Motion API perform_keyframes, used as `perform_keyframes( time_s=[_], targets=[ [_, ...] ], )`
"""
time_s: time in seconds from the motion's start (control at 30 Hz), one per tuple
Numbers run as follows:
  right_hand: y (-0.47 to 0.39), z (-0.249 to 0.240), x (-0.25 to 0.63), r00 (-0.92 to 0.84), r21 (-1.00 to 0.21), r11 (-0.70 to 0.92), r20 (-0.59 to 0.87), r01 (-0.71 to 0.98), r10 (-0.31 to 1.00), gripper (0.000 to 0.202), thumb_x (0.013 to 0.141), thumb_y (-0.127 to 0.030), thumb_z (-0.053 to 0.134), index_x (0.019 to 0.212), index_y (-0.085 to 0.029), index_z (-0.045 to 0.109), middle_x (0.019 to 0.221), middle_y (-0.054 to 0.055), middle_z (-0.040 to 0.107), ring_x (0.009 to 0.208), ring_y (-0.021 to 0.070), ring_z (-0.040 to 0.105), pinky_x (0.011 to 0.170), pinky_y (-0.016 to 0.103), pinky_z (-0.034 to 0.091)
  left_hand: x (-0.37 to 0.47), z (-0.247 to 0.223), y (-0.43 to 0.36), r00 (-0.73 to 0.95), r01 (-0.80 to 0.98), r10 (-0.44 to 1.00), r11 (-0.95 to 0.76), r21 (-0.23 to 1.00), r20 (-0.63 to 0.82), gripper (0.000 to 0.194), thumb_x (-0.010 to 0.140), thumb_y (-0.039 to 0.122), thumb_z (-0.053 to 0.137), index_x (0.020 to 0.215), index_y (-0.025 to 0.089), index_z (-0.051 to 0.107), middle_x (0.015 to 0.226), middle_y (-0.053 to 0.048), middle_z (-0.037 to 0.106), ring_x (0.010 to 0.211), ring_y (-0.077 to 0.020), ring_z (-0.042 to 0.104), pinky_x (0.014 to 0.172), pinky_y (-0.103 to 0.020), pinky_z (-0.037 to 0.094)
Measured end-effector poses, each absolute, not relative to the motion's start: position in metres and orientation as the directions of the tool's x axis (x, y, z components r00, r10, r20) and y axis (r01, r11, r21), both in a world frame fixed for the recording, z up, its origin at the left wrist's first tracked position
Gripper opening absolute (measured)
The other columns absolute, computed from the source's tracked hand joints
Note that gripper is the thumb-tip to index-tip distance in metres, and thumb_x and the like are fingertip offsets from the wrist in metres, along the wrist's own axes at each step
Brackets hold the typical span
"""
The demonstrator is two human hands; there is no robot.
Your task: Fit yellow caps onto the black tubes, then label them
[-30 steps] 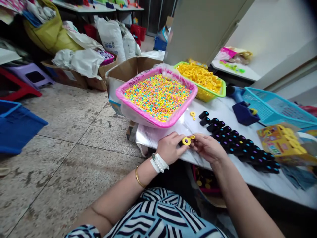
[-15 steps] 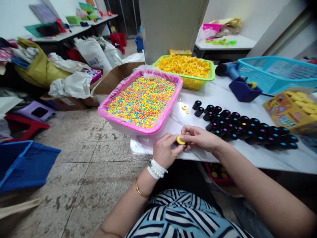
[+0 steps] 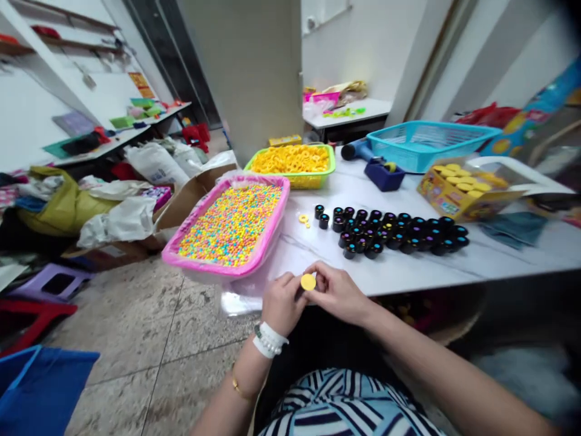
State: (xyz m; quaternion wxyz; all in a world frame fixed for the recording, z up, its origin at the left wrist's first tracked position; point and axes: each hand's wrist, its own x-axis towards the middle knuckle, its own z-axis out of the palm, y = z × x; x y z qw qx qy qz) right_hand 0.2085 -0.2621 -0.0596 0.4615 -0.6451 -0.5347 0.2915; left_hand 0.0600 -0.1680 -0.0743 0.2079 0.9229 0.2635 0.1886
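Note:
A small round piece with a yellow face (image 3: pixel 308 282) is pinched between both hands at the table's front edge. My left hand (image 3: pixel 282 303) grips it from the left, and my right hand (image 3: pixel 338 293) has its fingers closed on its right side. Behind the hands lies a small yellow ring-shaped piece (image 3: pixel 304 219). Several black cylinders (image 3: pixel 373 250) with blue, purple or yellow centres stand in a group to the right. A pink-rimmed tub (image 3: pixel 272 233) of coloured beads sits to the left of the hands.
A green basket (image 3: pixel 332 158) of yellow pieces stands behind the tub. Farther right are a dark blue tape dispenser (image 3: pixel 385 175), a light blue basket (image 3: pixel 417 158) and an open box (image 3: pixel 447 197) of yellow rounds. Cardboard boxes and bags lie on the left.
The camera view has swung right and up, so the table's things appear farther left and lower. Both hands still hold the yellow-faced piece, whose face now shows rounder.

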Motion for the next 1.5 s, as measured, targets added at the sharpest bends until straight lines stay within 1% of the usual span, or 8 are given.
perform_keyframes(
  time_s=[0.23, 0.43, 0.6, 0.77, 0.93, 1.03, 1.3, 1.5],
  targets=[
    [-0.374, -0.098, 0.245, 0.541, -0.881, -0.287, -0.042, 0.376, 0.84, 0.016, 0.084, -0.036, 0.059, 0.097, -0.025, 0.058, 0.062, -0.006, 0.049, 0.053, 0.0138, 0.048, 0.05, 0.024, 0.036, 0.08, -0.046, -0.15, 0.891, 0.334, 0.445, -0.774, 0.538, 0.088, 0.039, 0.081, 0.028, 0.068, 0.119, 0.02, 0.065, 0.086, -0.002, 0.065, 0.067, -0.0141, 0.059, 0.067, -0.027, 0.049],
    [-0.429, -0.164, 0.317, 0.754, -0.589, -0.569, 0.108, 0.574, 0.648, 0.025, 0.08, -0.048, 0.058, 0.091, -0.026, 0.055, 0.054, -0.005, 0.05, 0.048, 0.0196, 0.057, 0.052, 0.03, 0.043, 0.16, -0.032, -0.109, 0.699, 0.482, 0.672, -0.694, 0.535, 0.242, 0.026, 0.083, 0.016, 0.058, 0.109, 0.016, 0.065, 0.09, -0.003, 0.067, 0.072, -0.0144, 0.062, 0.08, -0.031, 0.05],
    [-0.44, -0.2, 0.345, 0.801, -0.324, -0.761, -0.014, 0.562, 0.598, 0.051, 0.079, -0.051, 0.052, 0.116, -0.015, 0.054, 0.076, 0.01, 0.07, 0.067, 0.0312, 0.07, 0.06, 0.038, 0.049, 0.214, -0.049, -0.092, 0.628, 0.581, 0.751, -0.626, 0.52, 0.203, 0.035, 0.076, 0.04, 0.072, 0.097, 0.013, 0.065, 0.088, -0.008, 0.064, 0.087, -0.0238, 0.062, 0.08, -0.036, 0.049],
    [-0.427, -0.196, 0.326, 0.692, -0.226, -0.674, 0.006, 0.704, 0.722, 0.037, 0.09, -0.039, 0.042, 0.108, -0.016, 0.064, 0.084, 0.014, 0.074, 0.073, 0.0312, 0.072, 0.059, 0.037, 0.051, 0.227, -0.057, -0.09, 0.611, 0.611, 0.771, -0.602, 0.514, 0.177, 0.03, 0.074, 0.04, 0.074, 0.097, 0.021, 0.065, 0.094, -0.005, 0.062, 0.085, -0.021, 0.062, 0.076, -0.031, 0.048],
    [-0.382, -0.139, 0.265, 0.3, -0.484, -0.116, 0.323, 0.867, 0.898, 0.021, 0.096, -0.026, 0.047, 0.099, -0.021, 0.067, 0.088, 0.007, 0.073, 0.074, 0.0177, 0.07, 0.067, 0.026, 0.052, 0.179, -0.051, -0.098, 0.605, 0.621, 0.774, -0.606, 0.496, 0.187, 0.018, 0.074, 0.027, 0.069, 0.088, 0.02, 0.06, 0.09, -0.004, 0.062, 0.086, -0.0209, 0.062, 0.077, -0.031, 0.047],
    [-0.335, -0.097, 0.234, 0.177, -0.501, 0.061, 0.414, 0.864, 0.893, 0.021, 0.096, -0.02, 0.047, 0.093, -0.02, 0.067, 0.075, 0.004, 0.067, 0.068, 0.0156, 0.065, 0.067, 0.026, 0.05, 0.136, -0.054, -0.109, 0.575, 0.628, 0.8, -0.566, 0.535, 0.17, 0.016, 0.074, 0.02, 0.065, 0.086, 0.019, 0.054, 0.074, 0.0, 0.058, 0.072, -0.0184, 0.061, 0.067, -0.029, 0.045],
    [-0.158, -0.038, 0.232, 0.468, -0.172, -0.446, 0.121, 0.878, 0.875, 0.042, 0.095, -0.034, 0.048, 0.127, -0.007, 0.052, 0.123, 0.023, 0.056, 0.085, 0.0267, 0.068, 0.065, 0.034, 0.051, 0.076, -0.076, -0.147, 0.56, 0.502, 0.788, -0.567, 0.652, 0.255, 0.023, 0.077, 0.021, 0.065, 0.098, 0.018, 0.056, 0.068, 0.004, 0.053, 0.059, -0.0121, 0.052, 0.061, -0.024, 0.042],
    [-0.147, -0.052, 0.221, 0.422, -0.057, -0.419, 0.055, 0.906, 0.905, 0.033, 0.096, -0.032, 0.047, 0.118, -0.009, 0.058, 0.118, 0.022, 0.06, 0.087, 0.0286, 0.067, 0.063, 0.034, 0.048, 0.065, -0.079, -0.15, 0.624, 0.335, 0.716, -0.606, 0.721, 0.312, 0.028, 0.077, 0.013, 0.064, 0.105, 0.018, 0.06, 0.082, 0.0, 0.058, 0.065, -0.0113, 0.053, 0.066, -0.024, 0.046]
  ],
)
